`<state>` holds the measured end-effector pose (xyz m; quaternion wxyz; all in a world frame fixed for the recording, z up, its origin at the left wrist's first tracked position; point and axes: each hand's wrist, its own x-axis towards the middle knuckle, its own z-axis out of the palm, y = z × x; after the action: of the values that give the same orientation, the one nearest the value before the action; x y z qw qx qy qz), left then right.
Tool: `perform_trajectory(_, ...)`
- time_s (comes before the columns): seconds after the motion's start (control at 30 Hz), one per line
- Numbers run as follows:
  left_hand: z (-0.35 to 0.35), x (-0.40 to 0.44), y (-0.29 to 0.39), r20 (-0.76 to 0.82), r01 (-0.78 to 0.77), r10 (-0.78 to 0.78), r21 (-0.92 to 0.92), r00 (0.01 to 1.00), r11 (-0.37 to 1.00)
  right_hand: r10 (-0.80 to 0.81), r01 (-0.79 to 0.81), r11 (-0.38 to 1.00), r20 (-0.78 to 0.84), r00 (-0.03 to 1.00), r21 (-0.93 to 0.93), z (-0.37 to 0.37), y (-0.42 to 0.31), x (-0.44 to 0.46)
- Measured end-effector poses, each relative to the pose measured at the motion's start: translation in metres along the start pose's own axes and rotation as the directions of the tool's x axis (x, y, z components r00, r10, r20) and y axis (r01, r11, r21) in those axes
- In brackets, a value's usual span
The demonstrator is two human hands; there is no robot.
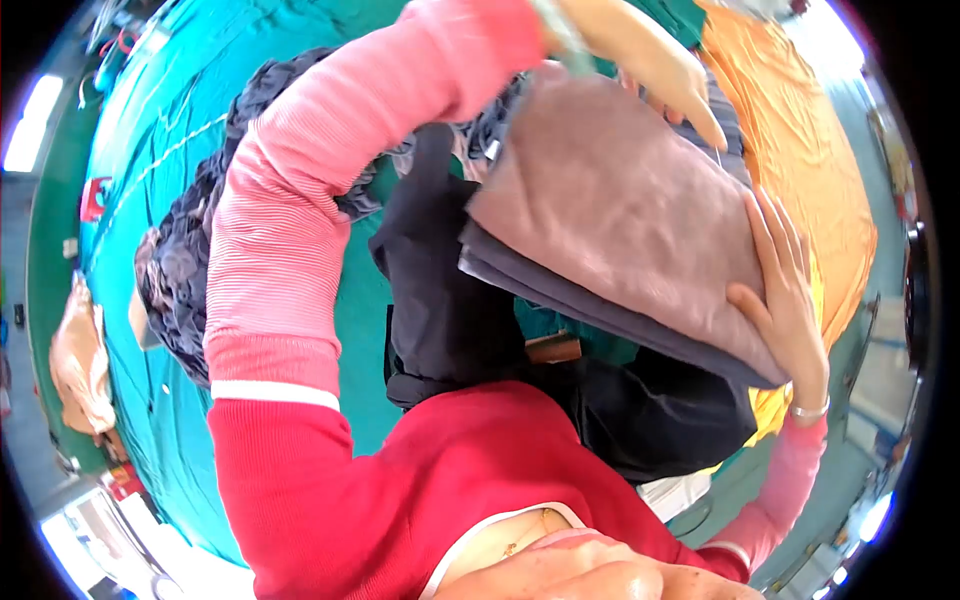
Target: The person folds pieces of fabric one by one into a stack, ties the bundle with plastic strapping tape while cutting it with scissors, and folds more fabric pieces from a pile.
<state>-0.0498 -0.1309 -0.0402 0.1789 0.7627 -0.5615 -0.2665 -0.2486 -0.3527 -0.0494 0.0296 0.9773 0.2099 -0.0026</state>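
Observation:
A stack of folded cloth (620,190) lies tilted across my lap, its top layer brownish-mauve and its lower layers dark grey. My right hand (785,290) rests against the right edge of the stack, fingers stretched and thumb apart, flat on the top layer. From above, my left hand (685,85) reaches over the stack's far edge. One of its fingers is stretched out and points down towards the cloth, while the others are bent and partly hidden. I make out nothing held in it. A thin pale line shows by that fingertip, too fine to name.
Dark crumpled fabric (185,290) is heaped on the left on a teal sheet (130,400). Orange cloth (790,130) spreads at the right. My black-trousered legs (440,290) lie under the stack. A pinkish-beige bundle (85,360) stands at the far left.

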Motion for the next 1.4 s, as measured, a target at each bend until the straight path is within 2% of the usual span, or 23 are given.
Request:
perform_trajectory(0.03,-0.007,-0.03,-0.018,-0.115,-0.121,0.114,-0.055,0.987,0.991,0.004,-0.003,1.0,0.007,1.0,-0.022,0.003,0.0,0.0)
perform_trajectory(0.07,-0.003,-0.058,-0.041,-0.344,-0.057,0.022,-0.091,0.939,0.994,0.014,-0.014,0.999,0.013,1.0,-0.043,0.006,0.002,0.0)
perform_trajectory(0.1,0.001,-0.07,-0.116,-0.398,-0.441,0.555,0.345,0.73,0.828,0.031,-0.03,0.997,0.017,0.999,-0.065,0.007,0.005,0.001)
perform_trajectory(0.13,0.022,-0.099,-0.135,-0.526,0.127,-0.278,-0.304,0.804,0.944,0.032,-0.031,0.999,0.023,0.999,-0.041,0.005,0.005,0.004)
perform_trajectory(0.2,0.056,-0.146,-0.234,-0.562,0.263,-0.342,-0.219,0.753,0.94,0.044,-0.045,0.999,0.045,0.998,0.008,0.004,0.008,0.007)
perform_trajectory(0.27,0.128,-0.184,-0.324,-0.648,0.373,-0.576,-0.439,0.498,0.817,0.087,-0.09,0.996,0.087,0.992,0.029,0.004,0.014,0.007)
perform_trajectory(0.33,0.187,-0.215,-0.386,-0.757,0.535,-0.468,-0.188,0.455,0.824,0.118,-0.124,0.991,0.106,0.987,0.05,0.004,0.017,0.008)
perform_trajectory(0.4,0.215,-0.214,-0.362,-0.623,0.797,-0.773,-0.403,0.122,0.451,0.129,-0.138,0.988,0.123,0.984,0.073,0.005,0.02,0.01)
perform_trajectory(0.47,0.253,-0.213,-0.381,-0.727,0.947,-0.672,-0.101,0.14,0.306,0.128,-0.14,0.988,0.153,0.98,0.065,0.004,0.021,0.013)
perform_trajectory(0.53,0.275,-0.212,-0.398,-0.751,0.952,-0.585,0.245,0.306,0.183,0.152,-0.169,0.983,0.182,0.972,0.078,0.003,0.02,0.016)
perform_trajectory(0.6,0.284,-0.208,-0.418,-0.704,0.886,-0.556,0.438,0.442,0.15,0.157,-0.176,0.98,0.183,0.97,0.089,0.004,0.02,0.019)
perform_trajectory(0.67,0.278,-0.204,-0.422,-0.619,0.843,-0.615,0.517,0.488,0.149,0.187,-0.208,0.973,0.185,0.965,0.101,0.004,0.018,0.024)
perform_trajectory(0.73,0.272,-0.195,-0.431,-0.454,0.825,-0.778,0.548,0.434,0.14,0.2,-0.222,0.969,0.183,0.963,0.109,0.006,0.019,0.026)
perform_trajectory(0.77,0.274,-0.197,-0.433,-0.579,0.83,-0.64,0.53,0.505,0.175,0.194,-0.214,0.972,0.172,0.966,0.102,0.007,0.021,0.028)
perform_trajectory(0.87,0.262,-0.189,-0.424,-0.632,0.837,-0.549,0.409,0.547,0.363,0.195,-0.213,0.973,0.173,0.965,0.092,0.006,0.021,0.029)
perform_trajectory(0.9,0.253,-0.186,-0.416,-0.703,0.815,-0.458,0.311,0.543,0.488,0.187,-0.204,0.975,0.167,0.968,0.091,0.007,0.022,0.028)
perform_trajectory(1.0,0.208,-0.188,-0.376,-0.836,0.805,-0.412,0.059,0.363,0.59,0.16,-0.174,0.981,0.139,0.977,0.091,0.009,0.025,0.025)
perform_trajectory(1.07,0.163,-0.204,-0.335,-0.936,0.682,-0.246,-0.01,0.251,0.732,0.143,-0.154,0.985,0.118,0.983,0.081,0.009,0.027,0.022)
perform_trajectory(1.13,0.113,-0.216,-0.295,-0.989,0.502,-0.122,-0.065,0.081,0.862,0.112,-0.121,0.986,0.084,0.99,0.115,0.008,0.025,0.023)
perform_trajectory(1.2,0.063,-0.228,-0.246,-0.999,0.437,-0.027,-0.009,0.035,0.9,0.1,-0.109,0.987,0.076,0.992,0.12,0.0,0.019,0.025)
perform_trajectory(1.27,0.02,-0.234,-0.206,-0.999,0.466,0.036,0.029,-0.006,0.884,0.06,-0.062,0.992,0.021,0.998,0.107,-0.005,0.016,0.027)
perform_trajectory(1.3,0.001,-0.225,-0.176,-0.999,0.394,0.034,0.03,-0.003,0.919,0.038,-0.037,0.995,-0.011,0.999,0.093,-0.008,0.014,0.027)
perform_trajectory(1.4,-0.043,-0.208,-0.124,-0.963,0.283,0.254,0.27,0.095,0.92,-0.045,0.058,0.992,-0.115,0.992,0.11,-0.024,0.004,0.037)
